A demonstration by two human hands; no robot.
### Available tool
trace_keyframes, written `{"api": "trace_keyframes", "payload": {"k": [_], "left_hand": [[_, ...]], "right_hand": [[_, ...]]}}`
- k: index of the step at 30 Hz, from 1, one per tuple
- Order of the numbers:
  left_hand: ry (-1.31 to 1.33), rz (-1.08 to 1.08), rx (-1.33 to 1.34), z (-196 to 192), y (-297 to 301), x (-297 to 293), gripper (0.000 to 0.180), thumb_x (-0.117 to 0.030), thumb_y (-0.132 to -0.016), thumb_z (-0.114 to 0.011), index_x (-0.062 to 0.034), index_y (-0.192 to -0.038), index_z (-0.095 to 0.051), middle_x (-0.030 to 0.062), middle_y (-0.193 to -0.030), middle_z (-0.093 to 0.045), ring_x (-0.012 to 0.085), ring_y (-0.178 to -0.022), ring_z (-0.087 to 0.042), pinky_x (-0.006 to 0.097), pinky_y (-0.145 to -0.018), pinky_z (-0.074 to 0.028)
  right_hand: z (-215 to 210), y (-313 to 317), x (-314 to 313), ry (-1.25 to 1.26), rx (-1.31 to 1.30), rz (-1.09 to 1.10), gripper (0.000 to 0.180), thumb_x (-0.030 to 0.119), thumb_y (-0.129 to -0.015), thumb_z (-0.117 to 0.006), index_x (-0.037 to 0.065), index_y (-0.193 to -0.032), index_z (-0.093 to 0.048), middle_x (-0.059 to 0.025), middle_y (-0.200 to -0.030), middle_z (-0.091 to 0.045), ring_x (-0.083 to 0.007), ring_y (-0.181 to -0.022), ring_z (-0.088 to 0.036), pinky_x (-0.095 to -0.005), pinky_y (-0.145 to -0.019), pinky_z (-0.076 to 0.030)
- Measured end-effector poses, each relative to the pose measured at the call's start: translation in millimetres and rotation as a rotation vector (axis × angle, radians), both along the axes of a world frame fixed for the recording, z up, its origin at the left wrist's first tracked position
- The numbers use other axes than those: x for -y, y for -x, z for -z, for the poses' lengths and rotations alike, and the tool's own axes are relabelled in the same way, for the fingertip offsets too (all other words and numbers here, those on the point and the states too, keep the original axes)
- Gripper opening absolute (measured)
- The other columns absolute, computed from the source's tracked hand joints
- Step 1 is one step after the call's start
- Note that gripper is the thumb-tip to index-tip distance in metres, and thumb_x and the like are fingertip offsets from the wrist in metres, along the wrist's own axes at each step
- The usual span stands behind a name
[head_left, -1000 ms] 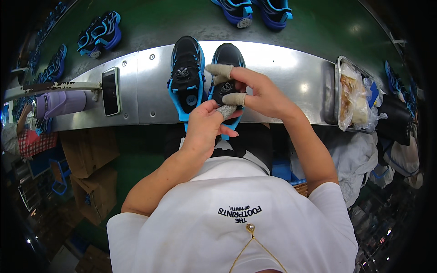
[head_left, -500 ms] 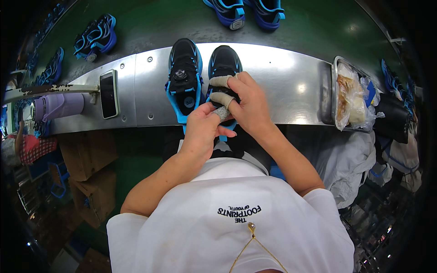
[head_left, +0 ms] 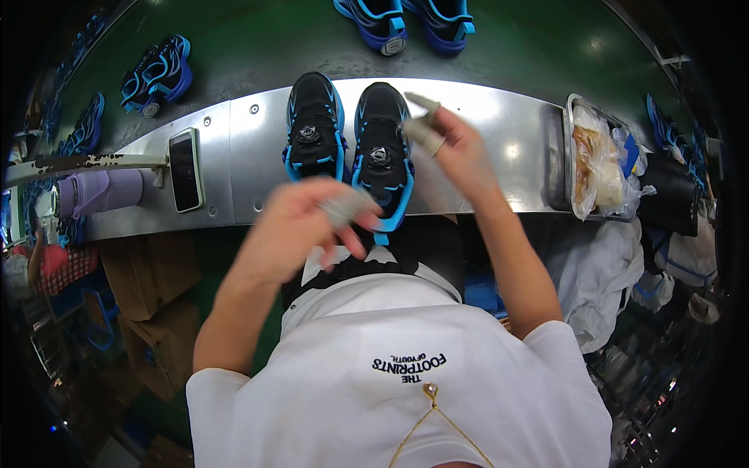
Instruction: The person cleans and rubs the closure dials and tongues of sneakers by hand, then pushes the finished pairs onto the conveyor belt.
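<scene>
Two black sneakers with bright blue trim and a round dial on the tongue stand side by side on a metal ledge, toes pointing away from me. My left hand (head_left: 300, 226) is smeared by motion below the left sneaker (head_left: 314, 121), its fingers loosely apart, a grey wrap on one finger. No object shows in it. Beside the toe of the right sneaker (head_left: 382, 117), my right hand (head_left: 460, 152) is open and off the shoe, with beige cloth covers on its fingers. Nothing shows between those fingers either.
A phone (head_left: 186, 170) lies on the ledge (head_left: 507, 148) at left, near a purple bottle (head_left: 101, 193) and a chipped metal bar (head_left: 86, 165). On the right, a metal tray (head_left: 576, 105) holds plastic-wrapped items. More sneakers (head_left: 158, 74) stand on the green surface beyond.
Both hands have let go of the right sneaker and moved apart, left hand to the left and right hand to the right. The right sneaker's dial and opening now show.
</scene>
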State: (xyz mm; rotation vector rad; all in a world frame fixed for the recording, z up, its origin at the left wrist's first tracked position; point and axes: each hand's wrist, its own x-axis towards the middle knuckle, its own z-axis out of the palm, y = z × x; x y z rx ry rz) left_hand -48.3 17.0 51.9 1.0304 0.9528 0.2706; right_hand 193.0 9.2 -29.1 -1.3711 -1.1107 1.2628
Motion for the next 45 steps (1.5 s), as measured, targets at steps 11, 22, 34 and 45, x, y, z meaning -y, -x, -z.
{"api": "trace_keyframes", "payload": {"k": [11,22,34,45], "left_hand": [[-0.601,0.085,-0.045,48,24,-74,0.036,0.002,-0.079,-0.062,-0.0047,-0.115,-0.062,-0.0029,-0.097,-0.055,0.0068,-0.077,-0.044,0.02,-0.073,-0.038],[-0.737,0.054,-0.269,56,23,-71,0.039,-0.001,-0.082,-0.065,-0.0045,-0.12,-0.058,-0.001,-0.107,-0.059,0.0072,-0.085,-0.044,0.021,-0.082,-0.039],[-0.65,0.013,-0.104,73,23,-80,0.042,-0.006,-0.079,-0.068,-0.0045,-0.12,-0.059,0.0006,-0.105,-0.061,0.0082,-0.083,-0.047,0.023,-0.076,-0.041],[-0.996,-0.108,-0.268,71,21,-62,0.039,-0.019,-0.069,-0.08,-0.0048,-0.099,-0.06,0.0059,-0.1,-0.055,0.0231,-0.092,-0.054,0.033,-0.081,-0.044]], "right_hand": [[18,25,-86,-0.145,0.459,-0.118,0.031,0.025,-0.089,-0.064,0.007,-0.115,-0.066,-0.0137,-0.098,-0.064,-0.0217,-0.081,-0.061,-0.0306,-0.078,-0.049],[39,73,-131,-0.276,0.792,-0.342,0.043,0.031,-0.087,-0.063,0.014,-0.126,-0.059,-0.0196,-0.109,-0.06,-0.0366,-0.108,-0.054,-0.0425,-0.094,-0.044],[44,76,-139,-0.324,0.758,-0.332,0.041,0.028,-0.086,-0.062,0.014,-0.125,-0.061,-0.0192,-0.104,-0.062,-0.0355,-0.104,-0.056,-0.0422,-0.092,-0.044],[44,75,-139,-0.317,0.724,-0.348,0.041,0.028,-0.087,-0.062,0.014,-0.125,-0.062,-0.0184,-0.108,-0.063,-0.0347,-0.106,-0.056,-0.0418,-0.094,-0.044]]}}
